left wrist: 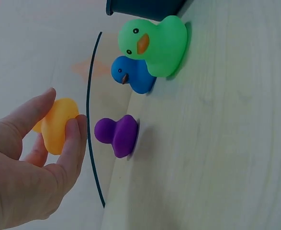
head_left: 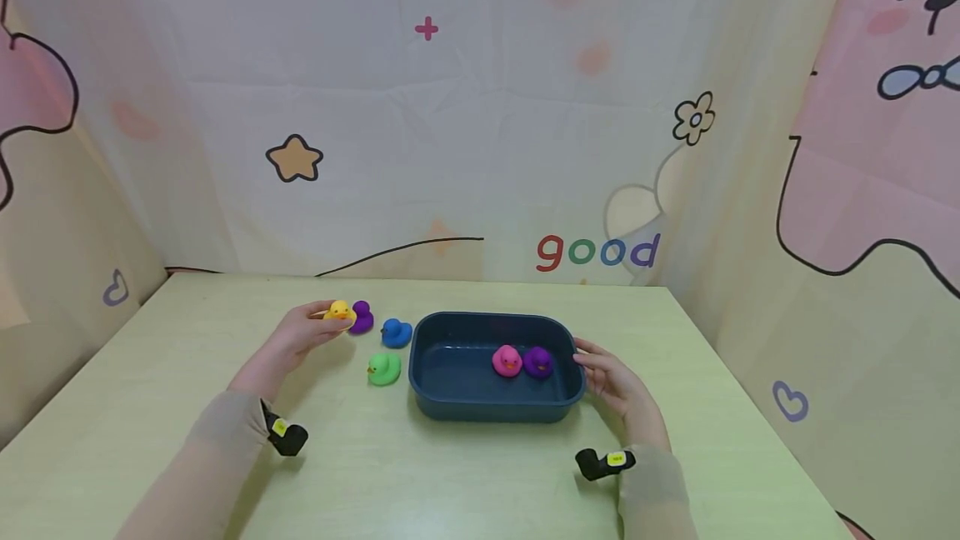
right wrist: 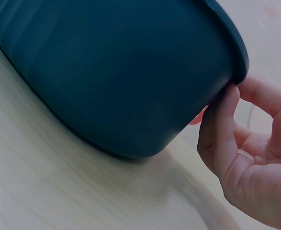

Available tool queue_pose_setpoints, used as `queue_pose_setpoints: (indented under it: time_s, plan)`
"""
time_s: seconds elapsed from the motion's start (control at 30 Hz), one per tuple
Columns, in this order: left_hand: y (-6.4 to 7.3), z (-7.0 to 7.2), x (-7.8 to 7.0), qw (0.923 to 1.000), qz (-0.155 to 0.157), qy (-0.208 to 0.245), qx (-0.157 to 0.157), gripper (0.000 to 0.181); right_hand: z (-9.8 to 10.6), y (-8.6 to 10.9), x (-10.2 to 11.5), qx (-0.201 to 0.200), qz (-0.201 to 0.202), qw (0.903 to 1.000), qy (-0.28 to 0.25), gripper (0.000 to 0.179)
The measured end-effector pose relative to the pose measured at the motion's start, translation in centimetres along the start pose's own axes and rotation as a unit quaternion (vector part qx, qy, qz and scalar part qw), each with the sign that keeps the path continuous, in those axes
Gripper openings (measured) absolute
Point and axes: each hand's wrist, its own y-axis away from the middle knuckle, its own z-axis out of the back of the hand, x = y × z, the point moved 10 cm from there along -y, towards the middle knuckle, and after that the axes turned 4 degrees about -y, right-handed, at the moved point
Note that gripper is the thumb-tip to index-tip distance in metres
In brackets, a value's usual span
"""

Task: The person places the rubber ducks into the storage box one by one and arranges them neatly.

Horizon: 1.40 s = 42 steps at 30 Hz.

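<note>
Above the table at the left, my left hand (head_left: pixel 303 330) holds a yellow rubber duck (head_left: pixel 341 314) between thumb and fingertips. Just beyond it, a purple rubber duck (left wrist: pixel 118 135) sits on the table, apart from the hand. A blue rubber duck (head_left: pixel 396 332) and a green rubber duck (head_left: pixel 384 368) stand between that hand and a dark blue plastic basin (head_left: pixel 491 412). Inside the basin, toward its right end, are a pink rubber duck (head_left: pixel 507 361) and another purple rubber duck (head_left: pixel 538 362). My right hand (head_left: pixel 617 382) grips the basin's right end, thumb and fingers at the rim (right wrist: pixel 241 57).
The pale wooden tabletop (head_left: pixel 450 482) ends at a printed cloth backdrop (head_left: pixel 465 148), which also rises along both sides. Each wrist carries a small black camera mount, one on the left (head_left: pixel 287 438) and one on the right (head_left: pixel 600 463).
</note>
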Motion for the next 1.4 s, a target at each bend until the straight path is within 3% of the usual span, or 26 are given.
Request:
queue_pose_setpoints:
  time_s: [0.2, 0.4, 0.67, 0.93, 1.17, 1.4]
  plan:
    - [-0.4, -1.3, -1.0, 0.9999, 0.006, -0.012, -0.011, 0.07, -0.1, 0.0, 0.1, 0.0, -0.005, 0.9999, -0.01, 0.052]
    - [-0.9, -3.5, -2.3, 0.9996, 0.006, 0.026, 0.004, 0.069, -0.4, 0.2, 0.3, 0.008, -0.004, 0.9998, -0.018, 0.055]
    - [-1.0, -7.3, -5.0, 0.9984, -0.012, 0.039, 0.038, 0.068, -0.2, 0.1, 0.2, 0.0, 0.0, 1.0, 0.001, 0.053]
    - [-1.2, -11.9, -6.5, 0.9965, -0.025, 0.045, 0.065, 0.064, -0.7, 0.6, 0.6, 0.011, -0.003, 0.9999, -0.005, 0.058]
    - [-1.0, -15.7, -6.5, 0.9939, -0.016, 0.066, 0.087, 0.059, -0.7, 0.6, 0.4, 0.01, -0.008, 0.9995, -0.028, 0.057]
    - [-1.4, -17.7, -5.7, 0.996, -0.007, 0.041, 0.079, 0.054, -0.4, 0.2, 0.2, 0.002, -0.002, 0.9999, -0.01, 0.055]
